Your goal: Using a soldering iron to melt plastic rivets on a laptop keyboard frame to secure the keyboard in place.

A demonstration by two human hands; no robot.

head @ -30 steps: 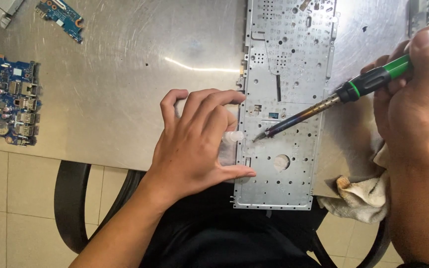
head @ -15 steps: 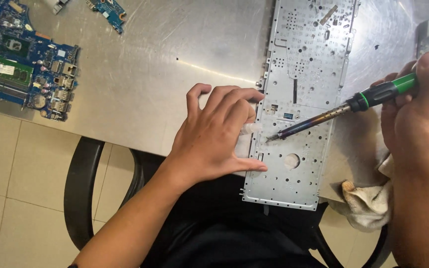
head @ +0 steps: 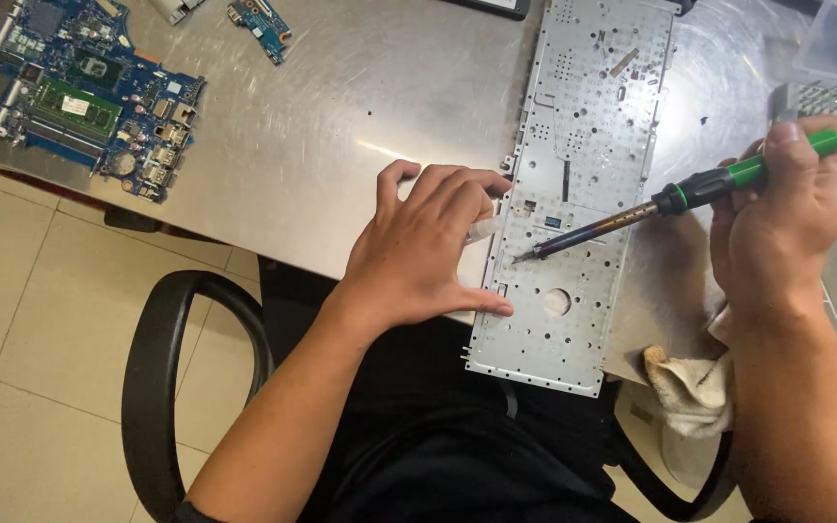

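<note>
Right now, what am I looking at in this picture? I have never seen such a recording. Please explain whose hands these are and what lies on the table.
There is no machine. A camera on a person's head looks down at their own two hands. The left hand presses flat on the edge of a long grey metal plate full of small holes. The right hand holds a soldering iron with a green and black handle, its tip on the plate. On the steel table also lie a blue circuit board and a rag.
</note>
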